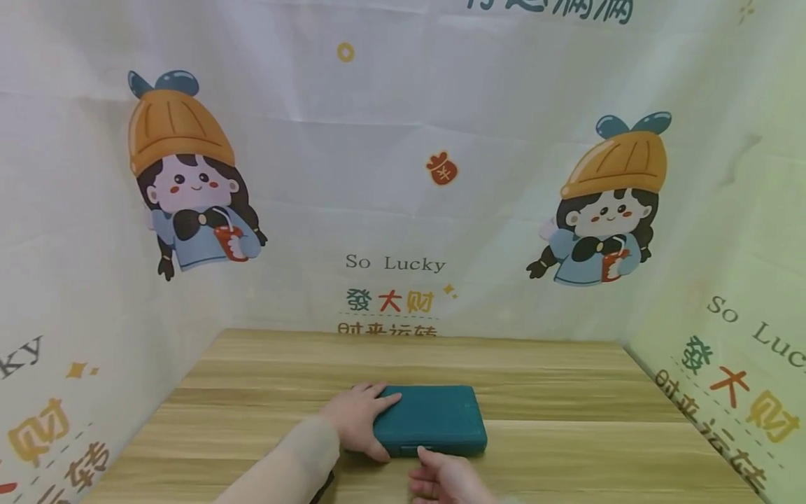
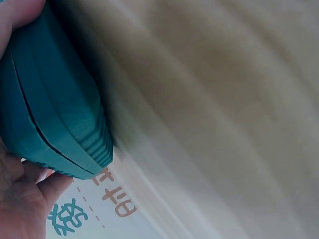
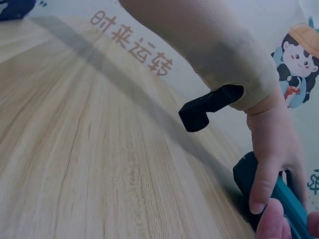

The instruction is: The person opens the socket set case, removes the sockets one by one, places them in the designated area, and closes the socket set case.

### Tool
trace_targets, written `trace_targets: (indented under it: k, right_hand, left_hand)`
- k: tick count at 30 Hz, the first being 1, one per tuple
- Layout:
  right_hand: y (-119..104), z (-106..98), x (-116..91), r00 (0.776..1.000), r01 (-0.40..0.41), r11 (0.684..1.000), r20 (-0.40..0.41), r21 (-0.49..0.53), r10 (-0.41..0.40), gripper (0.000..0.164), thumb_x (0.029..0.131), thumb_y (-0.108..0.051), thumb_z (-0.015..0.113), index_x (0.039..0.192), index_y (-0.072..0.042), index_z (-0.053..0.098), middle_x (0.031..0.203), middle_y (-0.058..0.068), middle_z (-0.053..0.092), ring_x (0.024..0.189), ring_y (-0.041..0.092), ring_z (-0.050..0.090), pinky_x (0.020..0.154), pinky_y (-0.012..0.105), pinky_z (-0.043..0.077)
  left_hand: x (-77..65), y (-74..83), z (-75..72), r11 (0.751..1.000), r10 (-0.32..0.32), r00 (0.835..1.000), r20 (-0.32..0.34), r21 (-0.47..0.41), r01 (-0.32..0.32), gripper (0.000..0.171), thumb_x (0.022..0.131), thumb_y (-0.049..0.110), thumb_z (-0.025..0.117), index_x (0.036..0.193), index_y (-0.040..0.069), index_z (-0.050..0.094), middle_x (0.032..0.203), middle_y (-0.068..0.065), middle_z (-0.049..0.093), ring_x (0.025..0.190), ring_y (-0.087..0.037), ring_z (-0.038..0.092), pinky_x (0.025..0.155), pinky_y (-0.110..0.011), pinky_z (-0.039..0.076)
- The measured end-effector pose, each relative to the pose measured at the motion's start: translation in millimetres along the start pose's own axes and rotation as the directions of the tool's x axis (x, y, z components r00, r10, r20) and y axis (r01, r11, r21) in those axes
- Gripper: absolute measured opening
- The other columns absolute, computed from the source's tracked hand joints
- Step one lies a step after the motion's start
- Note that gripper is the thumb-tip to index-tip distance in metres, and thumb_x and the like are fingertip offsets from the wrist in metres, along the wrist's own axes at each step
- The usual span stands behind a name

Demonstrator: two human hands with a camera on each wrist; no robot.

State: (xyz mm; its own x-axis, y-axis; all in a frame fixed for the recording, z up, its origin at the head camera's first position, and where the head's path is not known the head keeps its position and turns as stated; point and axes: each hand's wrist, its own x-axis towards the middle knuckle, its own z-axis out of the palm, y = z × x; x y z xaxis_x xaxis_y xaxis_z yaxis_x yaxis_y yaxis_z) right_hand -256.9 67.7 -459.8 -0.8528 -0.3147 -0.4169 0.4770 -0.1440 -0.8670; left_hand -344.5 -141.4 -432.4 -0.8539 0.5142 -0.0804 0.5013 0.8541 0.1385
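A teal hard case (image 1: 434, 416) lies flat on the wooden table, its lid closed and a small latch (image 1: 409, 451) on its front side. My left hand (image 1: 357, 421) grips its left end, fingers over the top and thumb down at the front corner. In the left wrist view the case's ribbed end (image 2: 97, 144) and the seam between its halves show, with fingers around it. At the front edge, my right hand (image 1: 452, 479) has its fingers curled and one fingertip right at the latch. Close up, right fingertips (image 3: 271, 219) stand beside the left thumb.
The wooden table (image 1: 567, 406) runs back to a printed cloth backdrop (image 1: 390, 210), which also hangs along both sides. A black strap-mounted device (image 3: 199, 114) sticks out from the left wrist. A dark blue shape (image 3: 15, 9) shows at a corner of the right wrist view.
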Motion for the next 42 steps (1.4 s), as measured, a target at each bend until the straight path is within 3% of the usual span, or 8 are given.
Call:
trace_targets:
  k: [6, 15, 22, 29, 35, 42]
  right_hand:
    - [3.1, 11.0, 9.5, 0.999, 0.006, 0.987, -0.051, 0.158, 0.002, 0.043, 0.102, -0.036, 0.047, 0.1, 0.005, 0.059, 0.073, 0.002, 0.06, 0.069, 0.012, 0.059, 0.067, 0.024, 0.051]
    - [6.3, 23.0, 16.6, 0.987, 0.044, 0.982, -0.16, 0.184, -0.015, 0.046, 0.102, -0.041, 0.042, 0.087, 0.0, 0.053, 0.069, 0.001, 0.055, 0.064, 0.011, 0.056, 0.062, 0.021, 0.048]
    - [7.1, 25.3, 18.9, 0.986, 0.039, 0.991, -0.165, 0.125, -0.018, 0.046, 0.103, -0.042, 0.038, 0.082, -0.002, 0.047, 0.067, 0.003, 0.051, 0.057, 0.008, 0.047, 0.058, 0.018, 0.044]
    - [11.7, 27.7, 15.5, 0.974, 0.114, 0.993, -0.198, 0.009, -0.11, 0.039, 0.106, -0.034, 0.035, 0.088, 0.0, 0.04, 0.064, 0.003, 0.048, 0.052, 0.01, 0.047, 0.053, 0.018, 0.044]
    - [15.2, 23.2, 16.2, 0.984, 0.109, 0.994, -0.141, -0.006, -0.109, 0.031, 0.106, -0.025, 0.036, 0.089, 0.0, 0.043, 0.068, 0.004, 0.05, 0.057, 0.01, 0.05, 0.057, 0.019, 0.045]
    - [16.5, 22.6, 17.8, 0.981, 0.103, 0.995, -0.164, -0.012, -0.103, 0.029, 0.106, -0.025, 0.038, 0.092, 0.0, 0.044, 0.074, 0.005, 0.05, 0.063, 0.013, 0.051, 0.061, 0.02, 0.047]
  left_hand:
    - [-0.5, -0.4, -6.1, 0.999, -0.035, 0.999, 0.038, -0.039, 0.036, 0.095, 0.064, 0.062, 0.078, 0.147, 0.032, 0.041, 0.152, -0.004, 0.036, 0.137, -0.031, 0.034, 0.1, -0.05, 0.039]
    - [0.0, 0.1, -5.9, 0.998, -0.047, 0.998, 0.048, -0.049, 0.049, 0.095, 0.064, 0.062, 0.077, 0.147, 0.035, 0.04, 0.152, -0.002, 0.036, 0.138, -0.03, 0.033, 0.101, -0.05, 0.039]
    - [-2.3, 2.2, -7.4, 0.995, -0.07, 0.995, 0.064, -0.061, 0.074, 0.092, 0.066, 0.061, 0.076, 0.147, 0.036, 0.04, 0.153, -0.001, 0.035, 0.139, -0.03, 0.032, 0.102, -0.051, 0.038]
    - [-4.8, 4.1, -8.2, 0.996, -0.061, 0.996, 0.066, -0.058, 0.065, 0.092, 0.068, 0.06, 0.076, 0.148, 0.036, 0.039, 0.154, -0.001, 0.033, 0.139, -0.03, 0.03, 0.102, -0.052, 0.037]
    - [-6.1, 1.4, 1.8, 0.999, -0.026, 0.999, 0.03, -0.027, 0.027, 0.093, 0.068, 0.062, 0.075, 0.149, 0.035, 0.037, 0.155, -0.002, 0.031, 0.14, -0.031, 0.029, 0.105, -0.051, 0.034]
    - [-8.2, -0.9, 10.0, 0.999, -0.012, 1.0, -0.004, -0.039, 0.012, 0.096, 0.069, 0.068, 0.071, 0.15, 0.034, 0.034, 0.156, -0.007, 0.028, 0.14, -0.034, 0.028, 0.107, -0.052, 0.032]
